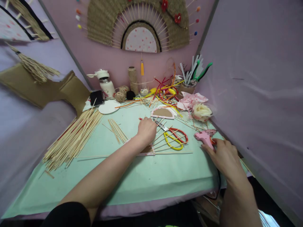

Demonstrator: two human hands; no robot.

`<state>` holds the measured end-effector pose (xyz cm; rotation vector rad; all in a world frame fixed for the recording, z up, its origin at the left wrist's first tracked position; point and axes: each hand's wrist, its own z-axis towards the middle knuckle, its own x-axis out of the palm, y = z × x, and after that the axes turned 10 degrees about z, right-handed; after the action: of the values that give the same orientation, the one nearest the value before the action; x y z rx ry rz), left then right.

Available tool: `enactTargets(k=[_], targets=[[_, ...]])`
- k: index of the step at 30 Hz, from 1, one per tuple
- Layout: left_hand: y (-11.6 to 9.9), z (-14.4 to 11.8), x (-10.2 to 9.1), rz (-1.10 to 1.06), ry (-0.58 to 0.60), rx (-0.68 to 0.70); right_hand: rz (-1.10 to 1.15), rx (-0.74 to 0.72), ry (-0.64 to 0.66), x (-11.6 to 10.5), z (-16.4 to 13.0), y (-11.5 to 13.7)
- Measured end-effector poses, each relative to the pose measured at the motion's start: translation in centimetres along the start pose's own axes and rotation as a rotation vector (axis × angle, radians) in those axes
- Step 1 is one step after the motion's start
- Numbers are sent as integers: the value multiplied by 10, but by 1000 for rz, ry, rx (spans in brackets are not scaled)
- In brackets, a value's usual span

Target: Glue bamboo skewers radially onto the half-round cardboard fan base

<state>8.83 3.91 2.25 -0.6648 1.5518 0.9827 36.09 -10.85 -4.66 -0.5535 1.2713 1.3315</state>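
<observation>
My right hand [223, 155] is at the table's right side, its thumb and fingers closed around the handle of a pink glue gun [203, 136]. Mid-table, my left hand [147, 128] is closed, knuckles up, above a half-round piece with a pink-white edge [148, 150]. What its fingertips pinch is hidden. Thin wooden sticks [165, 145] fan out from that piece toward the right. Scissors [174, 137] with red and yellow handles lie among these sticks, blades pointing at my left hand. Just beyond rests a second half-round cardboard piece [163, 113] with a pink-white border.
A big pile of sticks [75, 135] lies at the left, with a smaller bunch [117, 130] nearer the middle. Along the back stand a white bottle [107, 85], twine [133, 78], coloured pipe cleaners [163, 90] and a tool cup [187, 89]. A cream fabric flower [202, 112] sits at the right.
</observation>
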Motion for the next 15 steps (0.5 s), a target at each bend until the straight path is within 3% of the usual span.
enactTargets(k=[4,8,15], targets=[[-2,0,-2,-7,-7,13,-117,55,9,4,4,3],[3,-3,-12,-32,-39,-13,-92,92,2,-1,5,10],[40,-21,-30,-392,-192,-120,147,236,-12,-39,-6,14]])
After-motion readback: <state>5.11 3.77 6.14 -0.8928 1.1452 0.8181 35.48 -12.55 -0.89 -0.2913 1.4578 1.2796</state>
